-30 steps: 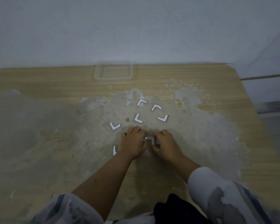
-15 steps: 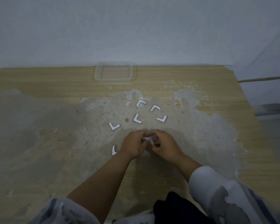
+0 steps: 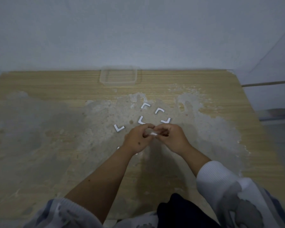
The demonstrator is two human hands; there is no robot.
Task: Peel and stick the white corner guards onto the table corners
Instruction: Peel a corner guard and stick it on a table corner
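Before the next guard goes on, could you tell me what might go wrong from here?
The left hand and right hand pinch one small white corner guard above the table; it could slip or stick to a finger. The spare guards lie close by and could be knocked. The rough grey patch may weaken adhesion there.

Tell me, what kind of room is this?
Probably a plain workroom or spare room, though I can't be sure. A worn wooden table with its surface scraped grey stands against a bare wall, with only a clear tub and small white corner guards on it.
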